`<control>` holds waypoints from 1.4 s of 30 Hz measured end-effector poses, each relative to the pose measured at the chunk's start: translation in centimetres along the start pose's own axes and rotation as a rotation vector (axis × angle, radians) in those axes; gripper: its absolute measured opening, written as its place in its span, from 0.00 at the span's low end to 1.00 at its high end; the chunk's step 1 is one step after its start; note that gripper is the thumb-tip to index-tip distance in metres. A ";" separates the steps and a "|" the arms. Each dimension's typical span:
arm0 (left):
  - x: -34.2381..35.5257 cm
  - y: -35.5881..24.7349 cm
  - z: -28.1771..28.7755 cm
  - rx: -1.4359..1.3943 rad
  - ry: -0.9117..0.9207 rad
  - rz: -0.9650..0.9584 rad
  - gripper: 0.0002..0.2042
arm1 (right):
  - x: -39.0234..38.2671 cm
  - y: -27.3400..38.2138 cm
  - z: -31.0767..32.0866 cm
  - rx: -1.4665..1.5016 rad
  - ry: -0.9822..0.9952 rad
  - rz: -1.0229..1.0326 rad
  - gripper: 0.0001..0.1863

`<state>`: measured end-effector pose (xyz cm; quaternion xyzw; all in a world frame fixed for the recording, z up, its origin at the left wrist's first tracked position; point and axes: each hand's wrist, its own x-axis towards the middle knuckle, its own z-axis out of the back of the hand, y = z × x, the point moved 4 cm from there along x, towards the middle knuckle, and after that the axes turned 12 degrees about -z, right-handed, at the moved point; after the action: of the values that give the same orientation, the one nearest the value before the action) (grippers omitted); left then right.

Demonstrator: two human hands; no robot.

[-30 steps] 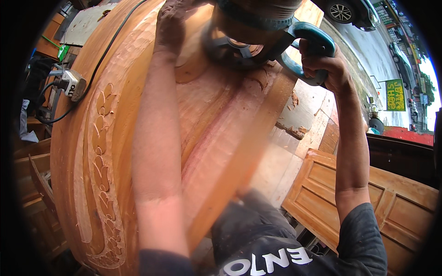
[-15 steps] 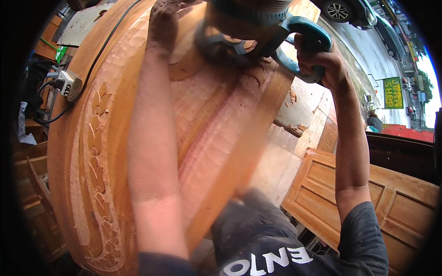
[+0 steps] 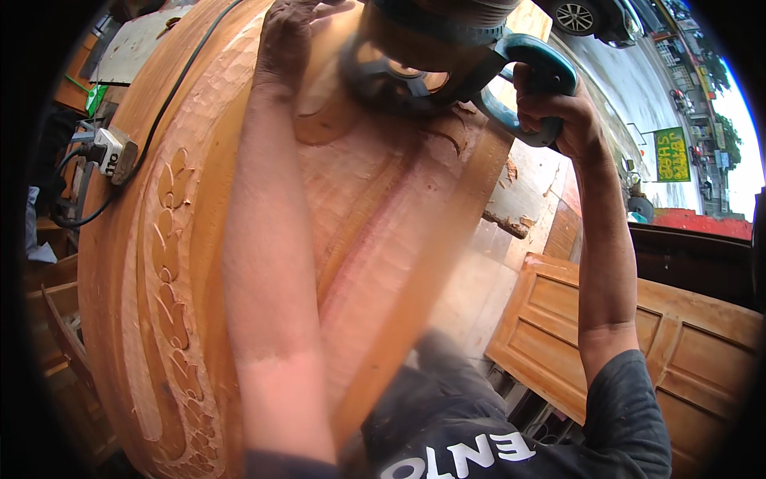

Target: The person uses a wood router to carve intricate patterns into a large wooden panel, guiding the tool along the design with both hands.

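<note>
A teal-and-black router (image 3: 435,40) with a black base stands on a large carved wooden panel (image 3: 375,215). My right hand (image 3: 558,112) is wrapped round its looped teal handle. At the top edge, my left hand (image 3: 285,36) is at the router's other side, its fingers curled and partly cut off by the picture's rim; it seems to grip the router there. Through gaps in the router's base, bare wood shows. Shallow tool marks cover much of the panel, and a carved leaf border (image 3: 171,271) runs down its left part. My left forearm crosses above the panel.
A black cord (image 3: 171,100) runs over the panel's left edge, near a white socket block (image 3: 116,156). On the right leans a panelled wooden door (image 3: 614,335). Wood scraps lie on the tiled floor (image 3: 471,279). A parked car (image 3: 586,17) and street are beyond.
My view has shifted slightly, so the panel, door and street sit a little differently. Both hands keep their places at the router, which has barely moved against the panel.
</note>
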<state>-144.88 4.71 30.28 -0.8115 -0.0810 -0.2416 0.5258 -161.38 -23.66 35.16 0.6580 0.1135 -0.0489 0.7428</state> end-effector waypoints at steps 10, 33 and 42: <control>0.7 0.9 0.5 -0.002 0.012 -0.001 0.18 | 0.1 0.2 -0.2 -0.030 -0.067 -0.022 0.17; 2.5 1.5 0.3 0.052 0.097 0.011 0.22 | 0.1 0.3 -0.7 -0.001 -0.134 -0.064 0.17; 3.3 2.3 0.5 -0.021 0.161 0.062 0.24 | 0.0 0.6 -1.4 0.013 -0.171 -0.068 0.17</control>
<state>-140.99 3.78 29.83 -0.7971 -0.0108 -0.2903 0.5294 -161.38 -22.20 35.56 0.6521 0.0715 -0.1309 0.7433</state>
